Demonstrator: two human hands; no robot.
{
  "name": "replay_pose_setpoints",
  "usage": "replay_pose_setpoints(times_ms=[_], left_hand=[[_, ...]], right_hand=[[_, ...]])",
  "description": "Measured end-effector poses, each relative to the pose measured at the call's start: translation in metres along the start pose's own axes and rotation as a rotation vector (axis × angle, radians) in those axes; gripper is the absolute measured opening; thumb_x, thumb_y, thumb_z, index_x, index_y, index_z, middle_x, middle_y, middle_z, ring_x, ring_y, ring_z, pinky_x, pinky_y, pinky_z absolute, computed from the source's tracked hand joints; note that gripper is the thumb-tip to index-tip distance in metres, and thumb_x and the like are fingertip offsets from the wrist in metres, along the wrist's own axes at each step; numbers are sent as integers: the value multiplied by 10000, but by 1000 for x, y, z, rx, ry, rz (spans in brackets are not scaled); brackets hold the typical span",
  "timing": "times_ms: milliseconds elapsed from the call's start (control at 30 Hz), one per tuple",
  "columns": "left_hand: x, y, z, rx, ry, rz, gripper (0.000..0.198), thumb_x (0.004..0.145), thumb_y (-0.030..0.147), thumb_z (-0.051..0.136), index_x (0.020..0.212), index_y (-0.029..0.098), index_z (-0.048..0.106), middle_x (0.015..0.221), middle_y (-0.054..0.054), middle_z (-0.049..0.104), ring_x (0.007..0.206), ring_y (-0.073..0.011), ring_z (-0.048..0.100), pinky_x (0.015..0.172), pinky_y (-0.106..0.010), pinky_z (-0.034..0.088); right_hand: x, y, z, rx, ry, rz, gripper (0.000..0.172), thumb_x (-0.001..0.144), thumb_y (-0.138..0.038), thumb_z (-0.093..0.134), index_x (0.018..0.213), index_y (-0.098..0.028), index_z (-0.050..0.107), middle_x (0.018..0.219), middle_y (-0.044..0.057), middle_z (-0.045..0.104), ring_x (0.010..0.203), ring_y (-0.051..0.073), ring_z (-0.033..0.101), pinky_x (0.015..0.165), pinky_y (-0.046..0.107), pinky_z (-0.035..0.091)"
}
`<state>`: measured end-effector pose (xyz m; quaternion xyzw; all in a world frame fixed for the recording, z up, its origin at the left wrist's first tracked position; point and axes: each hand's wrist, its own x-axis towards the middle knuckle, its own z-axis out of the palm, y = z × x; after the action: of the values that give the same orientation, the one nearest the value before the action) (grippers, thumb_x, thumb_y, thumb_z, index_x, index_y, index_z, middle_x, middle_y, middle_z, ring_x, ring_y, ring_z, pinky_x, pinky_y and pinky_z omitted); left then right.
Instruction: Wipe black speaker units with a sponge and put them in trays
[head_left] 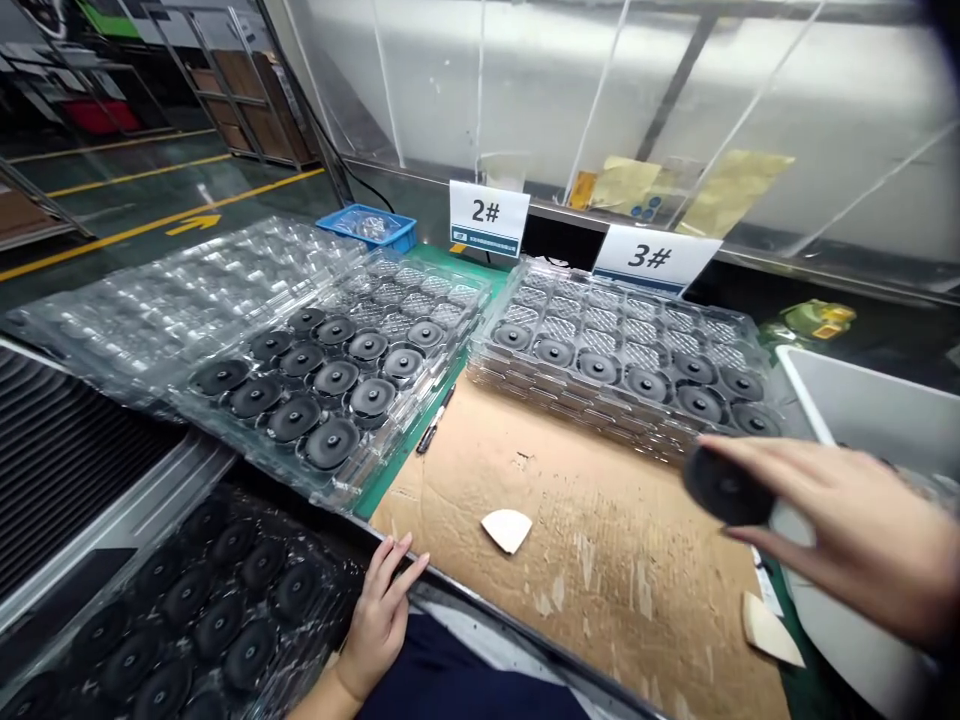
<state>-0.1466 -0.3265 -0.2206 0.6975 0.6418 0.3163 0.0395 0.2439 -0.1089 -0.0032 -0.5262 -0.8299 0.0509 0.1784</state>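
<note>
Factory floor (127, 190) with yellow lane lines lies beyond a workbench topped by a cardboard sheet (585, 560) over a green mat (397, 465). Placards reading "2#" (489, 215) and "3#" (652, 258) stand at the far edge, near a blue plastic crate (379, 228). Two groups of clear blister trays occupy the bench: a left tray (397, 420) and a right stack (495, 368), each with black round discs in its nearer pockets. Further discs lie in a tray (330, 590) at lower left, below the bench edge. A marker pen (435, 420) lies between the groups; a paper offcut (507, 528) rests on the cardboard, and another (771, 630) lies at its right edge.

The right hand (847, 530) grasps a black disc (726, 486) by its rim, above the cardboard and just before the right stack, beside a white bin (862, 410). The left hand (382, 615) lies open and empty at the near bench edge, fingers spread.
</note>
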Motion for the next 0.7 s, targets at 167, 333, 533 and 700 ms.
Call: replay_pose_setpoints(times_ms=[167, 333, 533, 700], left_hand=[[-1, -1, -3, -12, -9, 1, 624, 783, -56, 363, 1287, 302, 445, 1364, -52, 430, 1314, -257, 301, 1006, -434, 407], [-2, -4, -3, -16, 6, 0, 623, 781, -51, 364, 1268, 323, 467, 1337, -31, 467, 1287, -242, 347, 994, -418, 426], [3, -6, -2, 5, 19, 23, 603, 783, -49, 384, 1238, 331, 491, 1277, -37, 499, 1263, -238, 365, 965, -412, 451], [7, -3, -3, 32, 30, 23, 562, 775, -59, 398, 1182, 305, 530, 1261, -41, 488, 1264, -236, 351, 959, -407, 454]], right_hand=[[-7, -33, 78, 64, -195, -123, 609, 706, -586, 591, 1205, -244, 517, 1125, 92, 601, 1018, 298, 556, 856, 480, 423], [-47, -78, 138, 320, 4, 288, 623, 742, -555, 566, 1249, -209, 452, 1209, 101, 549, 1092, 283, 527, 921, 444, 416], [-81, -102, 167, 451, 204, 639, 698, 716, -546, 601, 1296, -205, 418, 1251, 114, 508, 1100, 303, 509, 950, 460, 382], [-85, -99, 181, 305, 204, 421, 672, 762, -554, 549, 1296, -167, 422, 1191, 145, 531, 1088, 307, 493, 939, 456, 364]])
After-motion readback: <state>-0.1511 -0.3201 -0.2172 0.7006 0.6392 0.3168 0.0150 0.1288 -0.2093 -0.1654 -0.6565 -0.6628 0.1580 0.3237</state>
